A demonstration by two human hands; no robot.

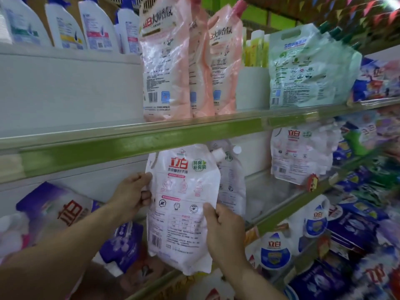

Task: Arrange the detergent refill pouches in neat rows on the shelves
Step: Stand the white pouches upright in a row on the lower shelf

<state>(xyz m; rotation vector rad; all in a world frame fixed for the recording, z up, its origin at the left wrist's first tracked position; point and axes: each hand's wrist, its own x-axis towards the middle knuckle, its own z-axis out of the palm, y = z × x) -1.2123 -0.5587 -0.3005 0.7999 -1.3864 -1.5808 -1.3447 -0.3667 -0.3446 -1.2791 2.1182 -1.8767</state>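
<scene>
I have a white refill pouch (pixel 184 204) held upright in front of the middle shelf, just under the green shelf edge (pixel 138 144), with its printed face turned toward me and its white spout cap at the top right corner. My left hand (pixel 129 194) grips the pouch's left edge about halfway up, thumb on the front and fingers curled behind. My right hand (pixel 225 232) holds the lower right edge, thumb pressed on the front face and the fingers wrapped round the back. The bottom of the pouch hangs free, near the front lip of the shelf below.

Just behind it and to the right stands a second white pouch (pixel 232 182) of the same kind, partly hidden. Farther right on that shelf another white pouch (pixel 300 154) leans forward. On the shelf above, three pink pouches (pixel 186 61) stand side by side, with a pale green pouch (pixel 307 66) well to their right and white bottles (pixel 65 24) far left. A purple pouch (pixel 54 208) lies tilted at the left, beside my left forearm.
</scene>
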